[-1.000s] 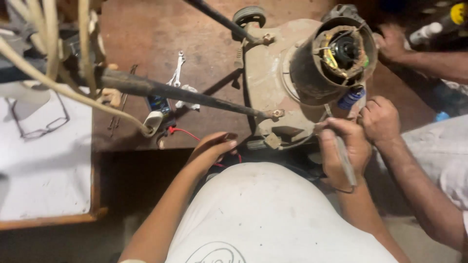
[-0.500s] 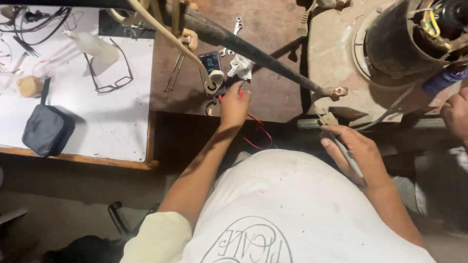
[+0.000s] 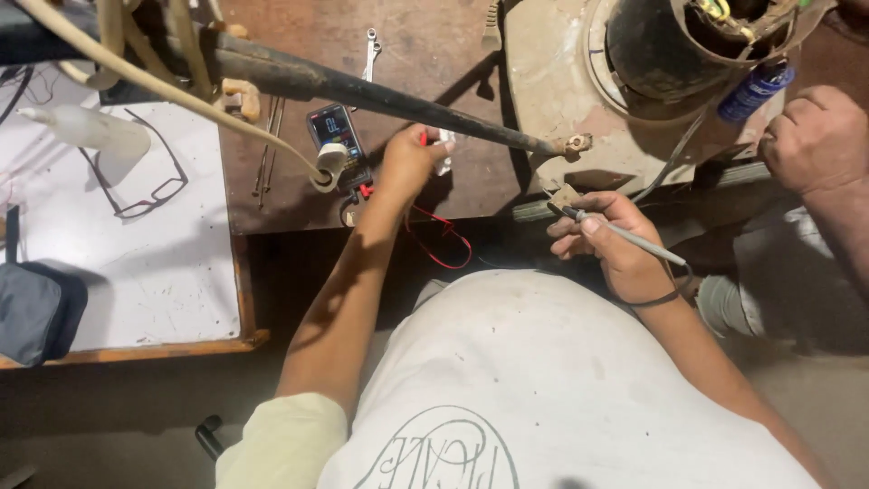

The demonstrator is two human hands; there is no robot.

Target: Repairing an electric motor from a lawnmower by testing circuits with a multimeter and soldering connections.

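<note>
Left hand [image 3: 409, 166] is out on the brown bench, fingers pinched shut on a red probe [image 3: 424, 138] right beside the small dark multimeter [image 3: 337, 136], whose lit screen faces up near the bench's front edge. Right hand [image 3: 608, 243] is clamped around a grey probe [image 3: 623, 232] that lies nearly level, long axis running left to right, tip pointing left at the base of the beige motor housing [image 3: 552, 81]. A blue cylinder with a white label [image 3: 753, 91] sits tilted at the housing's right, next to another person's fist [image 3: 816, 136].
</note>
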